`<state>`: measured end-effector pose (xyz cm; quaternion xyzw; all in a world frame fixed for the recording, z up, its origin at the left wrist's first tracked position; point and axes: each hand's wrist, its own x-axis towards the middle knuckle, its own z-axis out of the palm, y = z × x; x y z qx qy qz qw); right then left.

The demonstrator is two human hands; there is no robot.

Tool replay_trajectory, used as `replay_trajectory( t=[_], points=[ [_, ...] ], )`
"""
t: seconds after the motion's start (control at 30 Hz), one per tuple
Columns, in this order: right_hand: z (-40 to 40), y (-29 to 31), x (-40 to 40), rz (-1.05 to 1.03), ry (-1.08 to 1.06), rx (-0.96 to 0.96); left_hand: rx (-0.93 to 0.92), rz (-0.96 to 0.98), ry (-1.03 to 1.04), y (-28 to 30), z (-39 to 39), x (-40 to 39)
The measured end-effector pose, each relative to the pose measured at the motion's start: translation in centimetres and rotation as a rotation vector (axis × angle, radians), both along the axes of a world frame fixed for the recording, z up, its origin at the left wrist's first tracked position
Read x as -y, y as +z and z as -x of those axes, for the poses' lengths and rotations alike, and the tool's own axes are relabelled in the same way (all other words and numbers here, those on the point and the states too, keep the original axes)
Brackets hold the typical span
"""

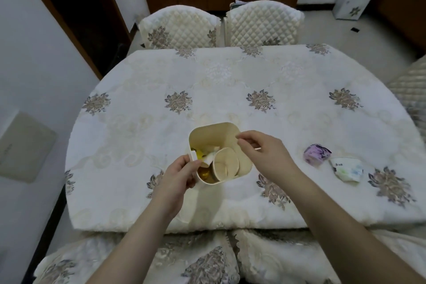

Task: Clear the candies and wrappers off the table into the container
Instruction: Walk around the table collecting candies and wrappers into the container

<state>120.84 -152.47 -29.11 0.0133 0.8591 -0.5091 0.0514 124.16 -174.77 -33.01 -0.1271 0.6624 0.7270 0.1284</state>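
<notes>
A cream square container (pixel 227 130) sits tilted at the table's near middle. It holds a paper cup (pixel 224 166), yellow and white wrappers (pixel 205 155) and a gold candy (pixel 204 174). My left hand (pixel 178 176) grips its near-left rim. My right hand (pixel 262 153) hovers over the right rim, thumb and forefinger pinched together, and a thin pale stick (pixel 257 149) pokes out from the pinch. A purple wrapped candy (pixel 316 154) and a white wrapper with blue and green print (pixel 348 169) lie on the cloth to the right.
A cream floral cloth covers the table (pixel 230 80). Two quilted chairs (pixel 221 25) stand at the far edge, and another chair back (pixel 410 90) is at the right. A wall runs along the left side. A covered seat (pixel 207 258) is just below me.
</notes>
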Motion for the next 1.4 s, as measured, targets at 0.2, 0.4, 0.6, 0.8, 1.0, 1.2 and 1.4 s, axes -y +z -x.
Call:
replay_trajectory(
  t=[0.2,0.4,0.6,0.8,1.0,1.2,1.4],
  points=[
    [-5.0,-0.1,-4.8,-0.153,-0.195,-0.049,-0.007,-0.031,-0.117,0.5,0.1,-0.7],
    [-9.6,0.0,-8.5,-0.259,-0.343,-0.070,-0.018,-0.065,-0.263,1.1,0.9,-4.4],
    [-11.6,-0.3,-11.7,-0.337,-0.416,-0.032,-0.040,-0.077,-0.372,1.2,1.1,-7.8],
    [-10.7,-1.4,-15.3,-0.462,-0.381,0.041,-0.023,-0.051,-0.392,1.0,1.7,-10.5],
    [-7.5,-3.8,-20.2,-0.434,-0.274,0.105,-0.041,0.000,-0.411,0.8,2.1,-13.4],
    [-2.3,-6.9,-25.1,-0.464,-0.114,0.142,-0.012,0.048,-0.314,0.4,1.3,-17.3],
    [1.6,-10.2,-27.1,-0.488,0.007,0.157,0.081,0.094,-0.126,-0.9,-1.2,-19.9]
  ],
)
